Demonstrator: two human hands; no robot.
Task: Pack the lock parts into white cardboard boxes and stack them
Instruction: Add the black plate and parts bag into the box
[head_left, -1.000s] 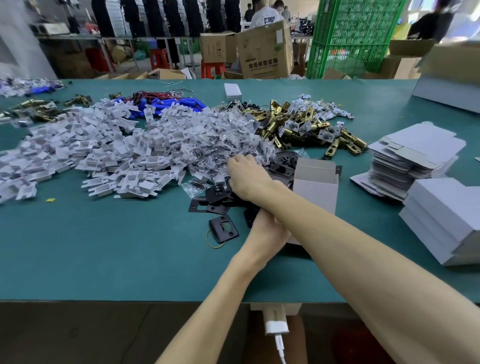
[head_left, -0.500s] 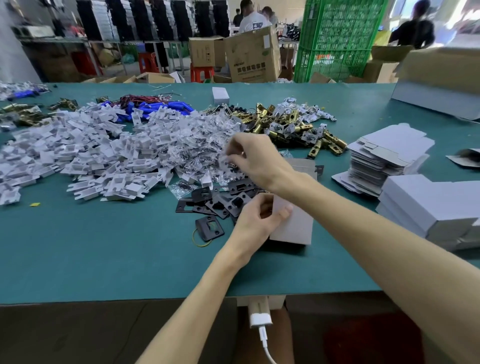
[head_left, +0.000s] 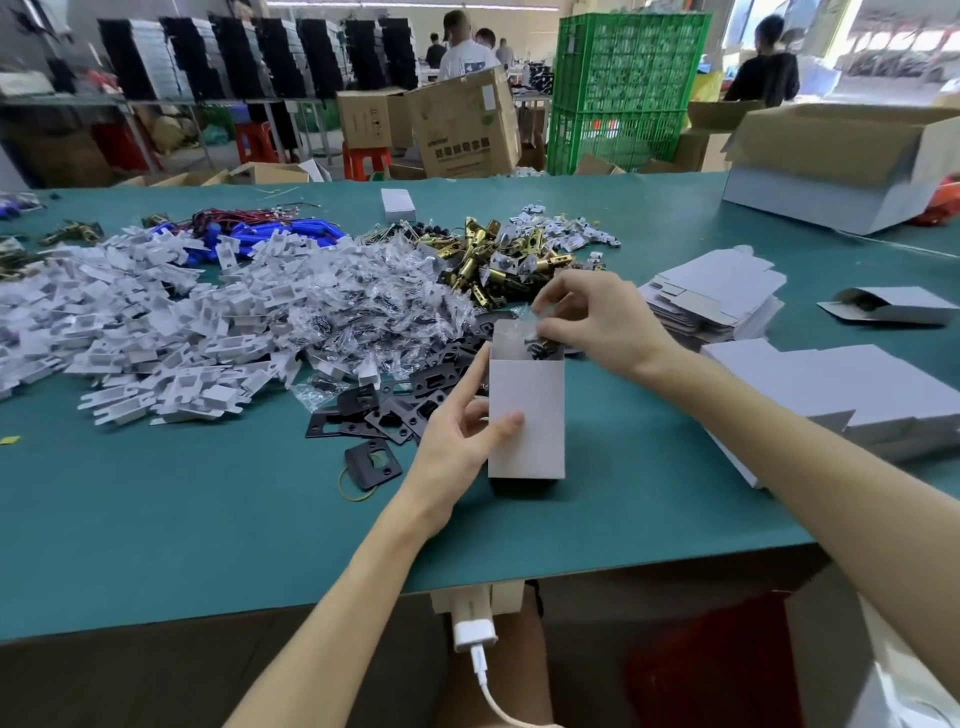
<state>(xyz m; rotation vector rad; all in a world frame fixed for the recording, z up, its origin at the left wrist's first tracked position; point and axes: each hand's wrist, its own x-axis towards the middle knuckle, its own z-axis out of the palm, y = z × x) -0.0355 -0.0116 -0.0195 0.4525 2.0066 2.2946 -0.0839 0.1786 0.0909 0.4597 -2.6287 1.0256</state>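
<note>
Head view, worker's bench, read from left to right. On the green table (head_left: 208, 545) lies a broad heap of white plastic pieces (head_left: 156, 332), merging into a heap of clear screw bags (head_left: 374, 306), with black plates (head_left: 395, 405) scattered at its near edge (one plate sits apart on a yellow rubber band (head_left: 345, 486)). The left hand (head_left: 457, 441) grips the white cardboard box (head_left: 527, 415), thumb pressed on its near face and fingers curled round its left side. The box stands upright near the table's middle, top open. Brass latches (head_left: 483, 260) are piled behind it. The right hand (head_left: 592, 317), fingers bent, pinches a small bag of dark screws (head_left: 537, 344) at the box's mouth. Further right are flat box blanks (head_left: 717, 296) and, nearer, a stack of folded boxes (head_left: 841, 389).
</note>
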